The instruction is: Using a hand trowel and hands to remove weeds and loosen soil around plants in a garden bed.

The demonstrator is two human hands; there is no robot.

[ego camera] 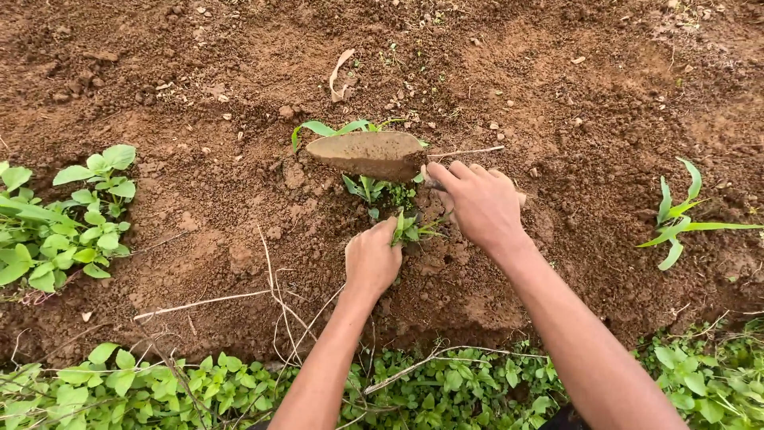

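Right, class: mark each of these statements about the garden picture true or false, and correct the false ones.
1. The right hand holds a soil-caked trowel. True.
2. The left hand grips a small weed. True.
3. The trowel blade points right. False: it points left.
4. The ground is paved. False: it is bare brown soil.
5. A grassy seedling grows to the right. True.

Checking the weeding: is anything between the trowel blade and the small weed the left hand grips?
Nothing solid. The trowel in the right hand hangs above a seedling; the weed in the left hand lies just below, open soil around.
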